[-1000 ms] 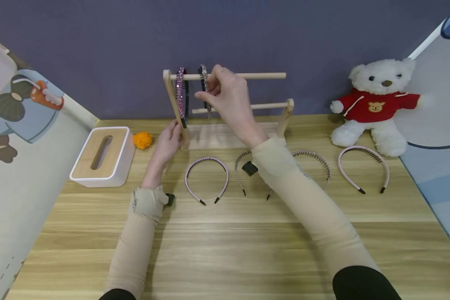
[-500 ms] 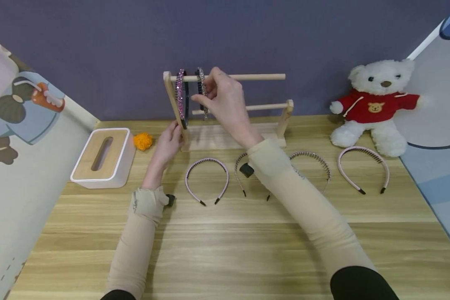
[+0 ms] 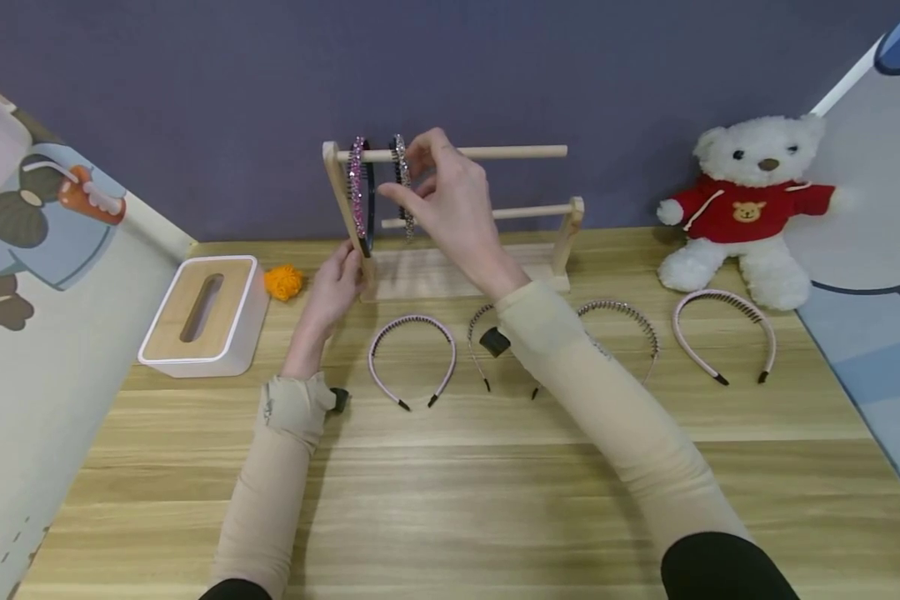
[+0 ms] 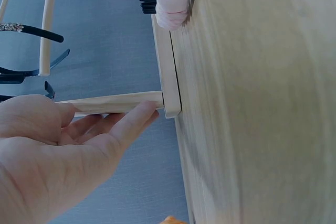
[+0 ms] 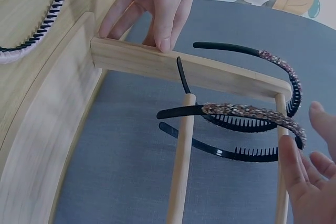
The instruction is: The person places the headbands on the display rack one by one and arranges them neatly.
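A wooden rack (image 3: 465, 271) with two rods stands at the back of the table. A pink jeweled headband (image 3: 357, 187) hangs at its left end, and a silver jeweled headband (image 3: 401, 171) hangs to its right. My left hand (image 3: 333, 287) holds the rack's left upright (image 4: 118, 102) low down, thumb and fingers on opposite sides. My right hand (image 3: 453, 196) is beside the silver headband, thumb and fingers spread apart. In the right wrist view, the fingers (image 5: 291, 163) are close to this headband without visibly pinching it; whether they touch it, I cannot tell.
On the table lie a pink headband (image 3: 375, 342), two thin headbands (image 3: 474, 333) (image 3: 648, 329) partly behind my right arm, and another pink headband (image 3: 678, 325). A tissue box (image 3: 232, 350) and orange yarn ball (image 3: 283, 282) stand left; a teddy bear (image 3: 750, 208) sits right.
The silver headband has shifted slightly left along the rod. My right hand has moved a little left, and its fingers have come away from the headband. My left hand stays on the upright.
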A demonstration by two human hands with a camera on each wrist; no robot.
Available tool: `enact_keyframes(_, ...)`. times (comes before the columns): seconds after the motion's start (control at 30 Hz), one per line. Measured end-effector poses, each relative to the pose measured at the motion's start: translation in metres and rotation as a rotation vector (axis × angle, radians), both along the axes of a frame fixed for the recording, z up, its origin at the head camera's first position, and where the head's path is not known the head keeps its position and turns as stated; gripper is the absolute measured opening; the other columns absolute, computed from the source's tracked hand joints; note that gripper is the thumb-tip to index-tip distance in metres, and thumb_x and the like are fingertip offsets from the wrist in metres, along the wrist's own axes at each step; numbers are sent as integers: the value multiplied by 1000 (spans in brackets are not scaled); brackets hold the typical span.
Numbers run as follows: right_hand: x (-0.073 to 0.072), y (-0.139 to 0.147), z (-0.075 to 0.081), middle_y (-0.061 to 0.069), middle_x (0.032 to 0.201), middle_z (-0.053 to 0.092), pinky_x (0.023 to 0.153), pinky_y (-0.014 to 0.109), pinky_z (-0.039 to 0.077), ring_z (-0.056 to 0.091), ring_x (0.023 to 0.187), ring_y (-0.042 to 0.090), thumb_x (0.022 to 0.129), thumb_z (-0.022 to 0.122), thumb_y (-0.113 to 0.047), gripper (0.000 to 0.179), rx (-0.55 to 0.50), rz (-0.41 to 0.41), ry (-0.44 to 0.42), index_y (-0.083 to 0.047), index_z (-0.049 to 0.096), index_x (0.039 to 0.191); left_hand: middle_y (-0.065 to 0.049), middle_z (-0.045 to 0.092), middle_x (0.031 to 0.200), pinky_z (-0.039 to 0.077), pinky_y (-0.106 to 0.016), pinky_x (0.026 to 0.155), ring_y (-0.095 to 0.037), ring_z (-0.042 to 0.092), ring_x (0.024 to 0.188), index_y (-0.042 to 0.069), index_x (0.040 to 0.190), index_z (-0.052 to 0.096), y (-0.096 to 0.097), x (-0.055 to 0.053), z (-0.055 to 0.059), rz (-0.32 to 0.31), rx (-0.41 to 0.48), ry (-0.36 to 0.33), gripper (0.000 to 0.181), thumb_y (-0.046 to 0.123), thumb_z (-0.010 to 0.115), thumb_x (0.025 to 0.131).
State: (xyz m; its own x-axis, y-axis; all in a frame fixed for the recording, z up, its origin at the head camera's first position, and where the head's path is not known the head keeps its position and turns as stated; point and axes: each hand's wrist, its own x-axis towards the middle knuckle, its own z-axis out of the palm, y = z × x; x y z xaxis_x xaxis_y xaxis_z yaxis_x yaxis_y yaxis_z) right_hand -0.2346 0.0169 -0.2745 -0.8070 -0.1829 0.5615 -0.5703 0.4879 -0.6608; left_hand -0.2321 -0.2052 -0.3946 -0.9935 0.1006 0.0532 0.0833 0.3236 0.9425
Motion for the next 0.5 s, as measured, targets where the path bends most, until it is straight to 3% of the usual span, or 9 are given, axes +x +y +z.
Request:
enact_keyframes(0.1, 3, 4, 0, 9, 113, 72, 77, 20, 61, 72, 85, 15, 95, 85, -31, 49, -2, -4, 11, -2, 62, 126, -10, 47, 86, 36, -17, 57, -9, 39, 69, 0, 158, 48, 0, 0, 0, 3, -11, 2, 47, 25, 36, 119)
enact_keyframes(0.23, 8, 10, 1, 9, 117, 73, 79, 21, 61, 72, 88, 15, 95, 85, -33, 50, 3, -12, 28, -2, 63, 127, -19, 55, 98, 43, -18, 63, -12, 45, 75, 2, 161, 45, 0, 1, 0, 8, -21, -13, 49, 27, 36, 119)
enact_keyframes(0.3, 12, 14, 3, 9, 119, 73, 81, 22, 61, 73, 91, 17, 95, 85, -33, 50, 6, -13, 35, -2, 64, 128, -27, 61, 115, 50, -22, 71, -18, 52, 86, 3, 163, 41, -1, 0, 1, 11, -20, -28, 50, 27, 35, 119)
enact_keyframes(0.37, 15, 18, 5, 8, 123, 73, 85, 20, 60, 73, 96, 17, 95, 85, -33, 50, 20, -21, 20, -3, 65, 129, -32, 60, 134, 58, -32, 88, -28, 60, 103, 2, 165, 38, -1, -1, 2, 12, -17, -40, 51, 25, 35, 119)
enact_keyframes(0.43, 19, 24, 7, 9, 126, 72, 88, 20, 60, 73, 101, 18, 96, 84, -32, 50, 25, -18, 25, -2, 65, 131, -32, 54, 150, 56, -44, 106, -37, 59, 124, 1, 166, 35, -1, -1, 2, 9, -16, -40, 52, 23, 34, 119)
enact_keyframes(0.5, 24, 30, 8, 10, 127, 72, 91, 21, 60, 73, 104, 19, 98, 83, -30, 48, 16, -9, 26, -1, 66, 132, -33, 51, 153, 53, -51, 112, -42, 56, 132, 0, 165, 35, 0, -2, 2, 6, -15, -36, 51, 22, 35, 119)
